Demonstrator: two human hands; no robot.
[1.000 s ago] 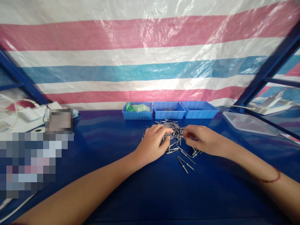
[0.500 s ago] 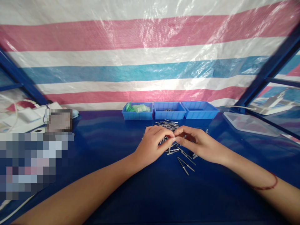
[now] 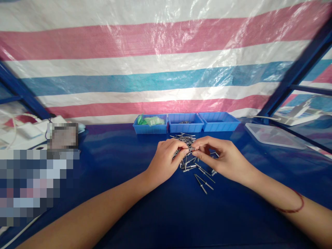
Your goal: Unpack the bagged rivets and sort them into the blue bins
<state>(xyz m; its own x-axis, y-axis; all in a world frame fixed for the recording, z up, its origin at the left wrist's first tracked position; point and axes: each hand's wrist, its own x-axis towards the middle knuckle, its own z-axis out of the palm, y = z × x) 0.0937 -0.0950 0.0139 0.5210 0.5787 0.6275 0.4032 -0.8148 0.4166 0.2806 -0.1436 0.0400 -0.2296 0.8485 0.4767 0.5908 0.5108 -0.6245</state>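
A heap of several small metal rivets [image 3: 190,162] lies on the blue table [image 3: 160,214] in front of three blue bins. My left hand [image 3: 166,162] and my right hand [image 3: 220,157] meet just above the heap, fingertips pinched together on one rivet [image 3: 191,149] held between them. Both hands are closed in a pinch. A few loose rivets [image 3: 203,181] lie nearer to me, apart from the heap.
Three blue bins stand in a row at the back: the left bin [image 3: 149,125] holds green bits, the middle bin [image 3: 184,123] a few rivets, the right bin [image 3: 219,121]. A clear plastic lid [image 3: 275,135] lies right. A striped tarp [image 3: 160,62] hangs behind.
My hands, apart on the heap a second ago, came together and lifted slightly, now pinching one rivet between them.
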